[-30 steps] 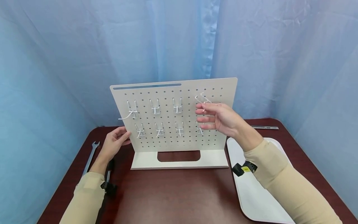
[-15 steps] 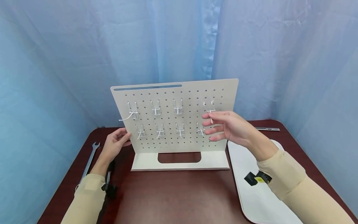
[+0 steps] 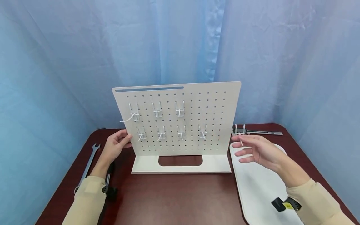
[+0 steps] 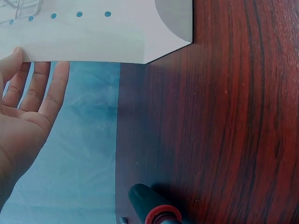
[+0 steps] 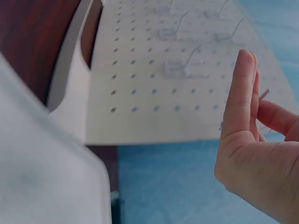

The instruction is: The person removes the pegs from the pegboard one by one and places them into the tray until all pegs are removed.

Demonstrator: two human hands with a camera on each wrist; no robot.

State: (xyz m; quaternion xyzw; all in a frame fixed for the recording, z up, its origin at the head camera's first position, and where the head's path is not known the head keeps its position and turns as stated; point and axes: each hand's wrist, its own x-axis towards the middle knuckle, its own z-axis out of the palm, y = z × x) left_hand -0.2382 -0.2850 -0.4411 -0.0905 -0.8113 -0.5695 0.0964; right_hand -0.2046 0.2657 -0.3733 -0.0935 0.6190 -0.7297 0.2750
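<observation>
Hooks: eight. Seven on the one pegboard point(image 3: 215, 147), three above, four below; the eighth, white wire hook point(image 3: 240, 133), two-pronged with a single arm, off the board near the table's point(image 3: 174, 197) far right corner, above the tray's point(image 3: 261, 184) far edge. Right hand point(image 3: 260, 150): grip pinching that hook, mostly hidden by fingers in the right wrist view. Left hand point(image 3: 113, 145): grip pinching pegboard's left edge. One wrench point(image 3: 89, 164), table's left edge; one dark-handled tool point(image 4: 145, 200), partly sleeve-hidden. Tray cut off at the bottom.
</observation>
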